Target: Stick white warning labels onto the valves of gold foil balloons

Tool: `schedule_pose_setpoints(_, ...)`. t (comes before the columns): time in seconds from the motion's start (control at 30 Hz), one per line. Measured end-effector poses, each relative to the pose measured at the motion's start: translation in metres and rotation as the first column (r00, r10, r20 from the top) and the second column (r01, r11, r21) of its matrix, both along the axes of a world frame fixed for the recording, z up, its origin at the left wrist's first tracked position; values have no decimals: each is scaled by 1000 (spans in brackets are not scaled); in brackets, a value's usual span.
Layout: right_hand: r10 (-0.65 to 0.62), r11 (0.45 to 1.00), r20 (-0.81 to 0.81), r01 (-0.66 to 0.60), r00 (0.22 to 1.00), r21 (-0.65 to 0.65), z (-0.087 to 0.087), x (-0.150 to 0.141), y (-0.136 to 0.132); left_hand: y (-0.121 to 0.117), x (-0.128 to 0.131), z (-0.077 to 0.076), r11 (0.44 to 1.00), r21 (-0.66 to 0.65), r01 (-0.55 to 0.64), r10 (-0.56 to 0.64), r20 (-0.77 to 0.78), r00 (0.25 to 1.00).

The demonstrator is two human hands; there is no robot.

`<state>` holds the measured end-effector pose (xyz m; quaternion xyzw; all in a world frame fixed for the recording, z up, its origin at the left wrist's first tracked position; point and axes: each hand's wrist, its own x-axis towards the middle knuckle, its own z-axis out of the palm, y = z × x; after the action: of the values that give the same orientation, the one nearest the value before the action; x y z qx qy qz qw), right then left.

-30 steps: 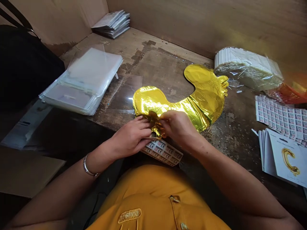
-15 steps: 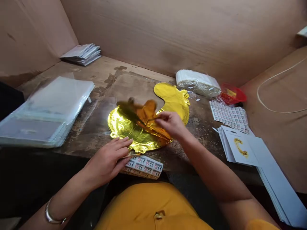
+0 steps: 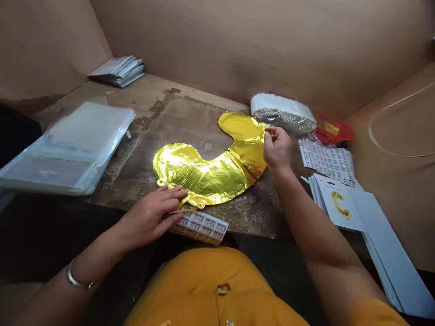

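A flat gold foil balloon (image 3: 210,170), curved like a letter C, lies on the worn wooden table (image 3: 190,113). My left hand (image 3: 152,215) rests flat with fingers stretched out on the balloon's near left edge, partly over a sheet of small stickers (image 3: 200,225) at the table's front edge. My right hand (image 3: 277,147) pinches the balloon's right edge near its upper lobe.
A stack of clear plastic sleeves (image 3: 68,147) lies at the left, a pile of papers (image 3: 118,70) in the far corner. A wrapped white bundle (image 3: 282,111), a red dish (image 3: 333,129), a sticker sheet (image 3: 328,158) and printed cards (image 3: 343,206) lie right. Cardboard walls enclose the table.
The balloon was lifted and folded over at its middle by my right hand; now it lies spread flat. My right hand moved right to its edge. My left hand stayed at the near edge.
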<state>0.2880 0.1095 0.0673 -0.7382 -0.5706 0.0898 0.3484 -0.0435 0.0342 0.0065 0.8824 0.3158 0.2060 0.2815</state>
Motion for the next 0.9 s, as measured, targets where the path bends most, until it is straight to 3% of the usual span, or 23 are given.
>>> schedule_pose_setpoints(0.07, 240, 967, -59, -244, 969, -70, 8, -34, -46, -11, 1, 11, 982, -174, -66, 91, 137, 986)
schedule_pose_setpoints(0.1, 376, 913, -110, -388, 920, -124, 10, -49, -70, -17, 2, 16, 943, -316, -106, 171, 185, 968)
schedule_pose_setpoints(0.13, 530, 806, -188, -560, 827, -194, 12, -61, -92, -22, 4, 21, 873, -467, -137, 264, 218, 939)
schedule_pose_setpoints(0.17, 589, 741, -261, -640, 765, -203, 11, -71, -110, -28, 7, 24, 784, -603, -144, 345, 232, 910)
schedule_pose_setpoints(0.2, 590, 720, -325, -664, 739, -202, 8, -77, -124, -32, 10, 24, 697, -704, -137, 408, 233, 883)
schedule_pose_setpoints(0.27, 508, 729, -452, -645, 733, -228, -1, -84, -139, -40, 15, 21, 551, -829, -95, 502, 238, 831)
schedule_pose_setpoints(0.33, 389, 741, -566, -612, 727, -277, -10, -84, -139, -46, 20, 13, 453, -891, -19, 557, 266, 787)
schedule_pose_setpoints(0.43, 277, 733, -681, -607, 678, -307, -16, -81, -130, -54, 23, 4, 352, -928, 125, 567, 317, 761)
schedule_pose_setpoints(0.57, 197, 722, -732, -601, 652, -342, -15, -80, -128, -61, 26, 3, 313, -942, 121, 578, 290, 763)
schedule_pose_setpoints(0.73, 188, 709, -731, -605, 656, -362, -15, -83, -128, -65, 30, 6, 272, -954, 126, 660, 280, 697)
schedule_pose_setpoints(0.83, 237, 690, -702, -625, 672, -366, -17, -82, -126, -67, 32, 7, 300, -948, 106, 672, 289, 681)
schedule_pose_setpoints(0.9, 324, 710, -574, -594, 752, -377, -18, -82, -127, -69, 33, 7, 327, -942, 73, 674, 287, 680)
